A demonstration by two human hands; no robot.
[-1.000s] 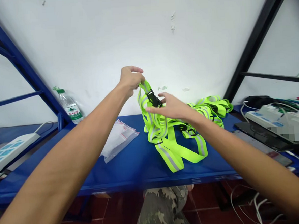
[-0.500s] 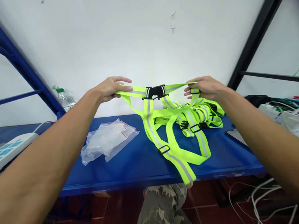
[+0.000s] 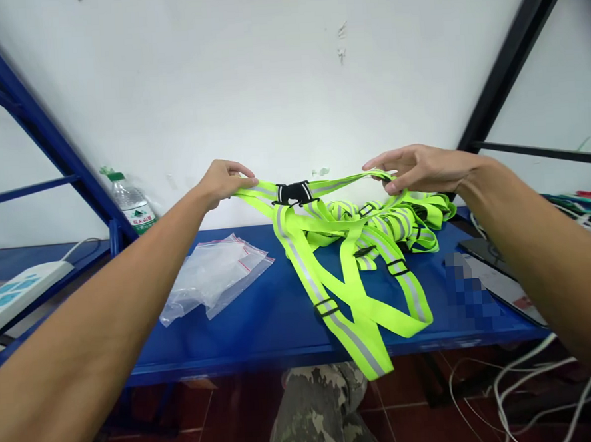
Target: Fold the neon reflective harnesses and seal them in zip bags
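Note:
A neon yellow reflective harness [image 3: 306, 267] with grey stripes hangs between my hands, its lower loops drooping over the table's front edge. My left hand [image 3: 225, 180] pinches the left end of its waist strap. On the right, my right hand [image 3: 405, 167] has the other side of that strap between thumb and fingers. A black side-release buckle [image 3: 294, 193], fastened, sits midway along the strap. Black slide adjusters [image 3: 326, 307] show on the hanging straps. Behind, a heap of similar yellow reflective straps [image 3: 428, 216] lies on the table, partly covered by the harness.
Clear zip bags [image 3: 218, 272] lie on the blue table [image 3: 183, 354], left of the harness. A white power strip [image 3: 24, 291] is at far left, a plastic bottle [image 3: 133, 204] behind my left forearm. A phone-like dark slab [image 3: 488, 256] lies at right; white cables [image 3: 516, 394] hang below.
The buckle has shifted slightly left and down. My right hand has turned and moved a little right, and the harness's lower loops hang lower and farther right.

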